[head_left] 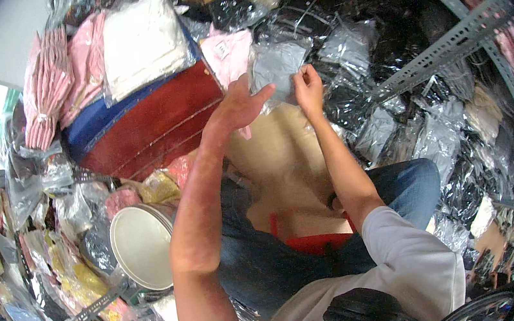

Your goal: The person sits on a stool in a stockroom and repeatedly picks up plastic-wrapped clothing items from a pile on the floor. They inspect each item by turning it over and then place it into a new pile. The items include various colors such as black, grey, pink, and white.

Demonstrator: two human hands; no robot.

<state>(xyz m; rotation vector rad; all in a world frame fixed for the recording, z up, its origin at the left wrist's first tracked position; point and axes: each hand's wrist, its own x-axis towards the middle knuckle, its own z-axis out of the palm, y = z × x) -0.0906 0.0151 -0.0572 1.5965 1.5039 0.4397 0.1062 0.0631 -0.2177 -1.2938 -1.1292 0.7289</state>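
A grey folded garment in a clear plastic bag [280,63] lies between my hands, in front of the piled packages. My left hand [234,108] is at its left, fingers stretched out and thumb spread toward the bag. Just behind the left fingertips lies a pink garment [230,52] with a white tag. My right hand [308,92] is at the bag's right edge, thumb and fingers pinched together. Whether the bag's plastic is between those fingers is too small to tell.
White bagged garments [143,39] and pink ones [47,87] rest on a red and blue stack [148,123] at left. A white round lidded bucket [142,248] stands beside my left arm. Metal shelf bars [443,45] and bagged goods [440,123] crowd the right.
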